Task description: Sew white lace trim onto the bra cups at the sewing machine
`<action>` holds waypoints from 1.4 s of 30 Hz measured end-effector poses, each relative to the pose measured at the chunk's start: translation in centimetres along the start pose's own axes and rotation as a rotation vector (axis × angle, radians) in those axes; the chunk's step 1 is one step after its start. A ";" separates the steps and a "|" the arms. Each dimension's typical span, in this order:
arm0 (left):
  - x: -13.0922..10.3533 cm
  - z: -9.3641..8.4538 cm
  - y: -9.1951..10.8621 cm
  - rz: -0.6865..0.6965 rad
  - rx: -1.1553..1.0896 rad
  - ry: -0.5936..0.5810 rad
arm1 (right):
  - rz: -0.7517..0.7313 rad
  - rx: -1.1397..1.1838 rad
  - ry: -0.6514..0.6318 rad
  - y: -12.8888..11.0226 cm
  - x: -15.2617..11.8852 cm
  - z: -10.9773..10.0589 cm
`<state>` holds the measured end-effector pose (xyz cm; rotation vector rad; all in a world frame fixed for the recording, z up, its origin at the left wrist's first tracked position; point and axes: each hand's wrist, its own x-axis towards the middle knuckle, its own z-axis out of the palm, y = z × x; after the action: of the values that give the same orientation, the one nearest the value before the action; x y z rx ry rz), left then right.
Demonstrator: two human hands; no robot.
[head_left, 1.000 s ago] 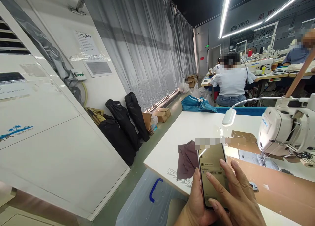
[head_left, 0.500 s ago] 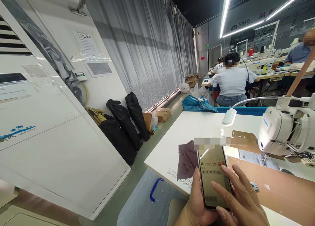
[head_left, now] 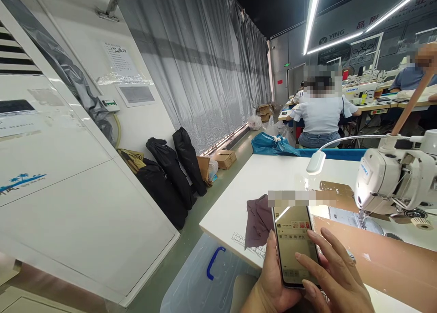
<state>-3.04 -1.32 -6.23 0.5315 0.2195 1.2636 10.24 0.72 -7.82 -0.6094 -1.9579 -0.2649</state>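
My left hand is closed around the lower left side of a smartphone, its thumb lying along the left edge. Lit and facing up at me, the screen shows a line of characters and a row of small pictures. Over its right side hovers my right hand, fingers stretched and apart, with fingertips at or just above the glass; contact cannot be made out. Behind the phone, a crumpled dark purple cloth lies on the white sewing table, beside a printed ruler scale.
A white sewing machine with a lamp stands at the right. Below the table edge sits a translucent bin with a blue handle. Black bags lean on the left wall. Ahead, a co-worker sits facing away.
The view has shifted slightly. My left hand keeps hold of the smartphone, and my right fingers stay over the screen with barely any movement.
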 end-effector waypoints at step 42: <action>0.2 -0.3 0.0 -0.114 0.017 -0.024 | 0.022 -0.048 -0.002 2.1 -1.5 -2.1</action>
<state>-3.12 -1.01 -6.39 0.5411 0.2379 1.1452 13.53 1.14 -8.33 -0.6628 -1.9500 -0.2987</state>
